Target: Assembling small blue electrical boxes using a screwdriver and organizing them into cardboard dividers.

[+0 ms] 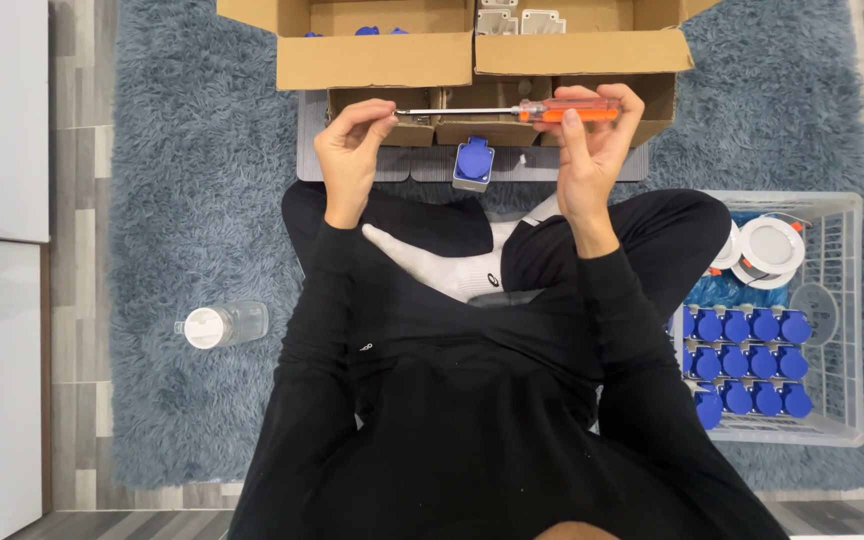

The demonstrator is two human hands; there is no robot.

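Both arms fwd, left hand [352, 150] fingertips pinched, right hand [592, 140] curled in a grip, palms inward.

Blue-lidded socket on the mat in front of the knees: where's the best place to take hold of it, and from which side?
Grip the socket across its two long grey sides, probably coming straight down from above. It lies flat on the mat, blue lid up, narrow enough for fingers to span. The left hand is nearer; the right hand holds the screwdriver handle.

A shaggy grey-blue rug [192, 200] covers the wood-plank floor. On it lies a clear plastic bottle with a white cap [222, 325], tipped on its side. A white wire basket [832, 300] holds rows of blue-lidded parts [742, 355] and round white fittings [770, 245]. Open brown cardboard boxes [382, 55] stand at the rug's far end.
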